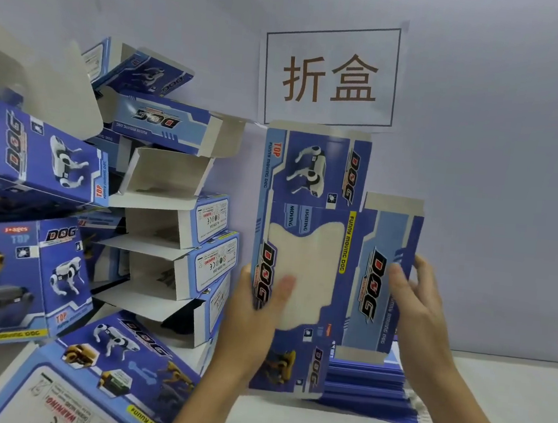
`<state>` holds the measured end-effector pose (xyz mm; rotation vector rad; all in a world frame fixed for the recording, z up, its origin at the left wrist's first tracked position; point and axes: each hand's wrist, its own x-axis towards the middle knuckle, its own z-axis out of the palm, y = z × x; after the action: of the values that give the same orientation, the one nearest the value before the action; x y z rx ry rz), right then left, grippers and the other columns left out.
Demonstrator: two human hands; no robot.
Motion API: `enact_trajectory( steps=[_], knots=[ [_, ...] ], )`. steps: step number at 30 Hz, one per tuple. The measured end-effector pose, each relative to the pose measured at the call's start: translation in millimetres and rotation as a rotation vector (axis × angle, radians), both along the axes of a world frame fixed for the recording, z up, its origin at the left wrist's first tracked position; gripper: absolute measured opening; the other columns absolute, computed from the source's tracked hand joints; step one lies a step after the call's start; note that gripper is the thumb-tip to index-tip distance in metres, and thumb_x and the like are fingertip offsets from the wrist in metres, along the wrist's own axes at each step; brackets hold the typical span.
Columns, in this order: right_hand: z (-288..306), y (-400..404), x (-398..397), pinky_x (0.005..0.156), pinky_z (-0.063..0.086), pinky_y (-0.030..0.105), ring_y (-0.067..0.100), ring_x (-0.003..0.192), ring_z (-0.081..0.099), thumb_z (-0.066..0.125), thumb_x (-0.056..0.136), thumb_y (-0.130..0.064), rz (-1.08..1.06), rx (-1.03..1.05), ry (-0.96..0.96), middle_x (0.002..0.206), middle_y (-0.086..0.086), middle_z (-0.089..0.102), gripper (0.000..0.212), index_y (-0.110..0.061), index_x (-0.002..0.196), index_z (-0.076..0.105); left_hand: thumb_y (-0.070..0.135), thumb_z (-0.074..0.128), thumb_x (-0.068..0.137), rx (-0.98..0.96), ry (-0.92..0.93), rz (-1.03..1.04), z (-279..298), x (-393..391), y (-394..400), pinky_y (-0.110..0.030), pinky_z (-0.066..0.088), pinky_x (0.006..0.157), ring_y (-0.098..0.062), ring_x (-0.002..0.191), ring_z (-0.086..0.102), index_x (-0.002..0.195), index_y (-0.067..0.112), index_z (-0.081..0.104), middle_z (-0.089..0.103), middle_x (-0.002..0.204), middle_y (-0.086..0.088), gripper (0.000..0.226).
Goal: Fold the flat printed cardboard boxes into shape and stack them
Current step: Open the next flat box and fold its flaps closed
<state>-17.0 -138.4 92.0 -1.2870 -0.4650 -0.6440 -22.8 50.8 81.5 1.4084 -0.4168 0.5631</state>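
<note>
We hold a flat box (314, 256) upright above the bench (491, 406), our left hand (253, 312) gripping its left edge and our right hand (416, 305) clasping its right edge. Folded boxes (151, 232) are heaped at left; a flat stack (372, 390) lies behind.

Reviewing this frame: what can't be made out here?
Head view:
- Left hand: fingers hidden behind the flat box.
- Stack of flat blanks: mostly covered by that box; count unreadable.
- Folded boxes: pile cut off by the left edge.
- Warning label: print too small.
</note>
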Motion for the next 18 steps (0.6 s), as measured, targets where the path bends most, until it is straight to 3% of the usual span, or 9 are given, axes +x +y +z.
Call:
enact_trajectory(
  steps=[3, 7, 9, 11, 16, 18],
  knots=[
    [0.4, -3.3, 3.1, 0.05, 0.055, 0.021, 0.003, 0.085, 0.071, 0.045, 0.087, -0.047, -0.046, 0.03, 0.027, 0.089, -0.015, 0.071, 0.032, -0.038, 0.116, 0.053, 0.049, 0.06, 0.082, -0.074, -0.051, 0.015, 3.7, -1.6, 2.5, -0.02, 0.058, 0.068, 0.004, 0.102, 0.066, 0.115, 0.047, 0.05, 0.067, 0.111, 0.025, 0.034],
    [-0.6, 0.3, 2.5, 0.054, 0.056, 0.021, 0.005, 0.085, 0.071, 0.054, 0.087, -0.049, -0.014, 0.015, 0.008, 0.091, -0.013, 0.072, 0.031, -0.034, 0.114, 0.057, 0.049, 0.058, 0.083, -0.086, -0.07, 0.009, 4.9, -6.0, -0.5, -0.021, 0.059, 0.065, 0.005, 0.101, 0.066, 0.099, 0.061, 0.058, 0.066, 0.104, 0.032, 0.02],
    [-1.0, 2.5, 1.7, 0.056, 0.056, 0.021, 0.005, 0.09, 0.07, 0.062, 0.088, -0.05, 0.015, -0.006, -0.002, 0.097, -0.013, 0.071, 0.034, -0.035, 0.118, 0.056, 0.048, 0.058, 0.081, -0.106, -0.054, -0.023, 4.0, -5.8, -1.1, -0.017, 0.057, 0.061, 0.009, 0.095, 0.066, 0.104, 0.05, 0.058, 0.067, 0.098, 0.034, 0.023],
    [-2.0, 4.3, 2.3, 0.058, 0.056, 0.019, 0.003, 0.096, 0.069, 0.053, 0.083, -0.049, 0.029, -0.028, 0.007, 0.1, -0.016, 0.07, 0.037, -0.04, 0.119, 0.055, 0.046, 0.058, 0.079, -0.112, -0.029, -0.047, 3.5, -6.1, -1.8, -0.017, 0.056, 0.058, 0.009, 0.091, 0.067, 0.107, 0.041, 0.055, 0.068, 0.095, 0.033, 0.028],
    [-2.2, -4.1, 3.8, 0.057, 0.057, 0.022, 0.009, 0.092, 0.07, 0.062, 0.087, -0.048, -0.013, -0.022, 0.027, 0.097, -0.012, 0.071, 0.033, -0.036, 0.117, 0.057, 0.046, 0.06, 0.08, -0.053, -0.004, -0.015, 2.8, -5.5, 0.1, -0.016, 0.056, 0.06, 0.008, 0.093, 0.067, 0.105, 0.043, 0.06, 0.069, 0.097, 0.033, 0.025],
    [-1.6, -9.1, 3.8, 0.057, 0.058, 0.025, 0.007, 0.087, 0.071, 0.056, 0.09, -0.045, -0.047, -0.013, 0.047, 0.095, -0.012, 0.072, 0.031, -0.032, 0.118, 0.058, 0.041, 0.062, 0.082, 0.02, -0.03, 0.015, 3.5, -4.3, 3.2, -0.016, 0.056, 0.063, 0.005, 0.095, 0.068, 0.102, 0.041, 0.065, 0.071, 0.098, 0.029, 0.021]
  ],
)
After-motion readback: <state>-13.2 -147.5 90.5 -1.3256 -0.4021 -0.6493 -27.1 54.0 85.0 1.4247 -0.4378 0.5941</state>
